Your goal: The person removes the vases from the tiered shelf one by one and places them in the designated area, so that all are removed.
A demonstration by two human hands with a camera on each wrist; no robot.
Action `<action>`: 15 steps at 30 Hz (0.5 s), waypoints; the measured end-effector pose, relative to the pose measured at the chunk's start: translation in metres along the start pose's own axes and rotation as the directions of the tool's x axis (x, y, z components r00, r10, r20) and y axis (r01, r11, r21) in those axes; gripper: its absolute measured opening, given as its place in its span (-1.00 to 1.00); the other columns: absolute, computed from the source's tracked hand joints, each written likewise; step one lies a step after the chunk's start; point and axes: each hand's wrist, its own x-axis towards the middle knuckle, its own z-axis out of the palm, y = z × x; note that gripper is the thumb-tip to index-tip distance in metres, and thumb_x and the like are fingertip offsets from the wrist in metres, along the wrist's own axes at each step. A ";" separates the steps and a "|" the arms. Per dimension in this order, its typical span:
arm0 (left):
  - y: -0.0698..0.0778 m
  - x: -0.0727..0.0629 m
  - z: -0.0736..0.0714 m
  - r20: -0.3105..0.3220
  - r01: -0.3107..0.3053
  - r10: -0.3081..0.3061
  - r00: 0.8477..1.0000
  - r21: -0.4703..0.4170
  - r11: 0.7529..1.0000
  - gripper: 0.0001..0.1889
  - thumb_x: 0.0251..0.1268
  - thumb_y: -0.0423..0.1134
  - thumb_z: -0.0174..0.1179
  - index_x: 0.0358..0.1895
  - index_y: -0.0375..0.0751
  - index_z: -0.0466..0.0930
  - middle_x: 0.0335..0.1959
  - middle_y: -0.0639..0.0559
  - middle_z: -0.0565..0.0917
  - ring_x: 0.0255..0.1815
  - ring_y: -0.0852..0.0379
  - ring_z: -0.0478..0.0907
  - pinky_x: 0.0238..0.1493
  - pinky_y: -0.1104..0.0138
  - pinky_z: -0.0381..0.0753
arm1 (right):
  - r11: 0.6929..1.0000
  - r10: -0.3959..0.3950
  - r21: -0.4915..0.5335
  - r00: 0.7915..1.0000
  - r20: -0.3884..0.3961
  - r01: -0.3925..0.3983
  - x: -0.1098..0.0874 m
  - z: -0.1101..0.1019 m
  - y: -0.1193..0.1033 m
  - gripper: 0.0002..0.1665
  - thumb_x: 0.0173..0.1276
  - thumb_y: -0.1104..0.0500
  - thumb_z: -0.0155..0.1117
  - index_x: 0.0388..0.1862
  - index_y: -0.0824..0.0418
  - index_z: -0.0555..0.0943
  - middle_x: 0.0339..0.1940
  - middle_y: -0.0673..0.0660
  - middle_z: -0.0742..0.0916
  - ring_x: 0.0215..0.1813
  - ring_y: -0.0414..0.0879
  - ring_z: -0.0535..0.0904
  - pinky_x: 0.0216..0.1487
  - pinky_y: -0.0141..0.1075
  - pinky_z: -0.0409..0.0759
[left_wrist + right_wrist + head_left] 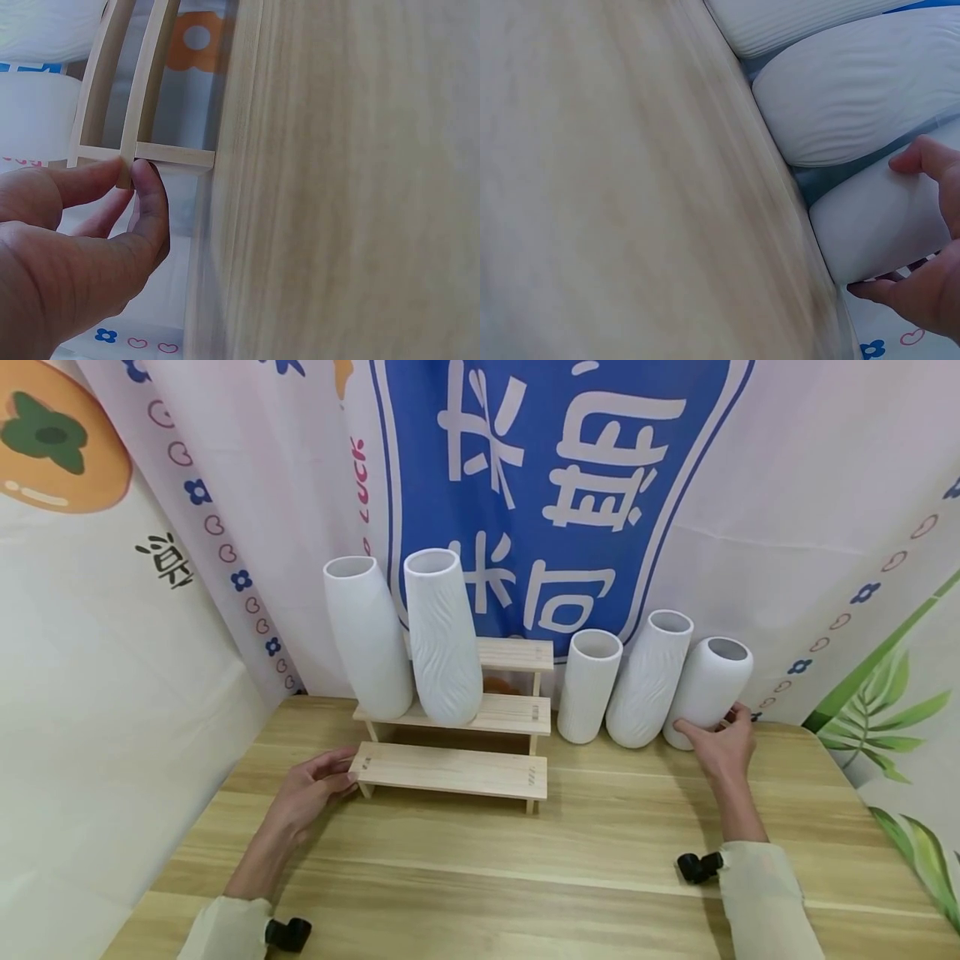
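Currently, shelf edge is pinched by left hand, end vase gripped wide by right hand, thumb near wavy vase.

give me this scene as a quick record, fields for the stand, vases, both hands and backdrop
stand: three-tier wooden stand on the table
middle tier: smooth tall vase, wavy tall vase, both upright
right of stand, left to right: ribbed short vase, wavy short vase, smooth short vase
left grip: pinches the left end of the lowest tier
right grip: holds the smooth short vase low on its body
backdrop: printed cloth
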 end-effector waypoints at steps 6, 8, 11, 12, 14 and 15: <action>-0.002 0.001 0.000 -0.005 0.023 -0.023 1.000 -0.001 1.000 -0.41 0.59 -0.45 0.18 0.61 -0.39 0.32 0.47 -0.42 0.47 0.00 0.38 0.69 0.15 0.50 0.78 | 1.000 -0.007 -0.006 1.000 0.019 0.007 0.001 -0.001 0.000 0.12 0.25 0.10 0.60 0.68 0.21 0.20 0.57 0.28 0.47 0.43 0.09 0.46 0.24 -0.27 0.58; -0.003 0.002 0.000 -0.008 0.028 -0.028 1.000 -0.002 1.000 -0.41 0.59 -0.45 0.19 0.61 -0.39 0.32 0.47 -0.42 0.48 0.00 0.37 0.69 0.14 0.50 0.78 | 1.000 -0.010 -0.001 1.000 0.019 0.010 0.001 -0.001 0.000 0.13 0.25 0.10 0.60 0.68 0.21 0.20 0.58 0.28 0.46 0.45 0.11 0.46 0.30 -0.21 0.59; -0.002 0.001 0.001 -0.006 0.024 -0.024 1.000 -0.001 1.000 -0.41 0.59 -0.46 0.18 0.61 -0.39 0.32 0.48 -0.43 0.47 0.00 0.38 0.69 0.14 0.51 0.78 | 1.000 -0.010 0.017 1.000 0.018 0.010 0.000 -0.002 0.001 0.13 0.26 0.10 0.60 0.69 0.22 0.19 0.59 0.30 0.45 0.47 0.16 0.45 0.42 -0.07 0.58; -0.002 0.001 0.001 -0.005 0.023 -0.023 1.000 0.000 1.000 -0.41 0.59 -0.46 0.18 0.61 -0.39 0.32 0.48 -0.43 0.47 0.00 0.38 0.69 0.14 0.51 0.78 | 1.000 -0.010 0.022 1.000 0.019 0.009 -0.001 -0.002 0.001 0.13 0.26 0.10 0.60 0.69 0.22 0.19 0.59 0.30 0.45 0.48 0.17 0.45 0.45 -0.03 0.57; -0.001 0.001 0.001 -0.004 0.021 -0.021 1.000 0.001 1.000 -0.41 0.59 -0.46 0.18 0.61 -0.40 0.32 0.49 -0.44 0.46 0.00 0.39 0.69 0.13 0.51 0.78 | 1.000 -0.007 0.026 1.000 0.024 0.006 -0.002 -0.003 0.000 0.14 0.26 0.10 0.60 0.70 0.23 0.18 0.61 0.31 0.44 0.50 0.19 0.43 0.51 0.02 0.55; 0.000 0.001 0.001 -0.004 0.019 -0.019 1.000 0.001 1.000 -0.41 0.59 -0.46 0.18 0.61 -0.40 0.31 0.49 -0.44 0.46 0.00 0.39 0.69 0.13 0.51 0.78 | 1.000 -0.003 0.025 1.000 0.030 0.002 -0.002 -0.003 -0.001 0.14 0.27 0.09 0.59 0.70 0.23 0.17 0.62 0.32 0.43 0.52 0.20 0.43 0.53 0.05 0.54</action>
